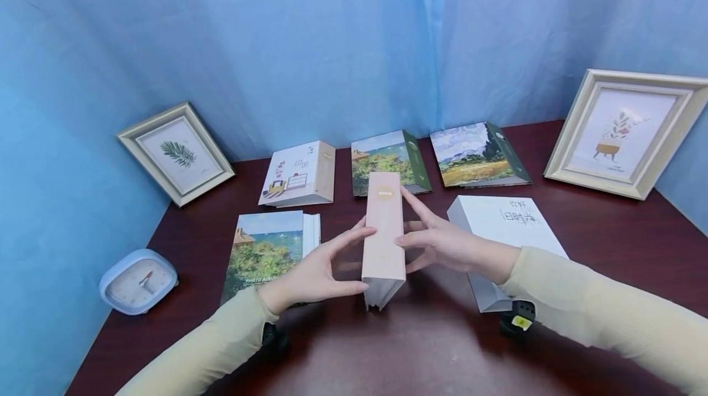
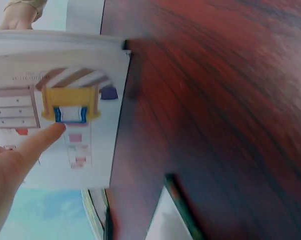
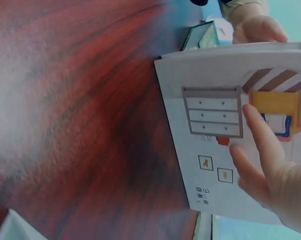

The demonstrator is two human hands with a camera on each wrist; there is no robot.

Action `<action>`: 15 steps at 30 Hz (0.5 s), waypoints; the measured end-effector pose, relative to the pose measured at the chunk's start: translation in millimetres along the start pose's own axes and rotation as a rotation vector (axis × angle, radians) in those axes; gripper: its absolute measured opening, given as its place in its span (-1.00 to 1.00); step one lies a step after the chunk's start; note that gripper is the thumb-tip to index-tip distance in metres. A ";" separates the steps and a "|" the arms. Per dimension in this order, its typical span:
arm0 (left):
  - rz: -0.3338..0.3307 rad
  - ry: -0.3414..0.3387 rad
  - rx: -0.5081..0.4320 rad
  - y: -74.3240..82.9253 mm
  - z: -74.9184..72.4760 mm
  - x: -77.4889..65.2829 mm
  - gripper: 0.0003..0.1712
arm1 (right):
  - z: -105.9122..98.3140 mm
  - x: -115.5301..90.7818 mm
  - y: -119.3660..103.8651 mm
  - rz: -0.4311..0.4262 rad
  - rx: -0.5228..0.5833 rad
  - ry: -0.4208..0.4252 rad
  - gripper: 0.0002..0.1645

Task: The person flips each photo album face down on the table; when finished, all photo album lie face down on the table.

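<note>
Between the two hands a thick photo album [image 1: 383, 227] stands with its pale pink spine up and its pages down. Its white cover [image 3: 210, 165], in the right wrist view, carries drawings of a drawer chest and a yellow chair. The left hand [image 1: 315, 270] touches the album's left side, thumb near the spine's lower end; in the left wrist view an extended finger [image 2: 48, 137] lies against the cover. From the other side the right hand [image 1: 442, 239] touches it, its thumb at the spine's edge and its fingers spread along the cover.
A landscape photo album [image 1: 262, 254] lies to the left, a white album [image 1: 509, 224] to the right. Behind are another white album [image 1: 293, 174] and two painted-cover ones [image 1: 384, 156] [image 1: 475, 156]. Picture frames [image 1: 179, 153] [image 1: 619, 131] and a blue clock [image 1: 138, 282] stand along the sides.
</note>
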State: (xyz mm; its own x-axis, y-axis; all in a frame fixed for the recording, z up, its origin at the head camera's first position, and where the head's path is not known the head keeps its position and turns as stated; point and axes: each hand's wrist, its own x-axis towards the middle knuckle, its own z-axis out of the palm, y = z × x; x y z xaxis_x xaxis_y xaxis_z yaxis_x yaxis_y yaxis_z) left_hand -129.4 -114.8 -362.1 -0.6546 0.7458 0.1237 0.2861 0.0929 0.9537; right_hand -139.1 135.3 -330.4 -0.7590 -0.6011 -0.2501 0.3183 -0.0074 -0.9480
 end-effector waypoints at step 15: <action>0.034 0.037 0.196 4.4 13.4 17.6 -0.20 | -9.9 -6.3 12.8 -0.050 0.057 0.029 0.11</action>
State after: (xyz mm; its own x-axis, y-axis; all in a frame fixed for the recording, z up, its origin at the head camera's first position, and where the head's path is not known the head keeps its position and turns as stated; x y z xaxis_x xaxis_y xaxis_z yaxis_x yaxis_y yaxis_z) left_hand -130.3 -92.4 -359.5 -0.6663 0.7265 0.1680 0.4369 0.1979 0.8775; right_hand -135.9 147.0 -342.9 -0.7908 -0.5752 -0.2092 0.3105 -0.0825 -0.9470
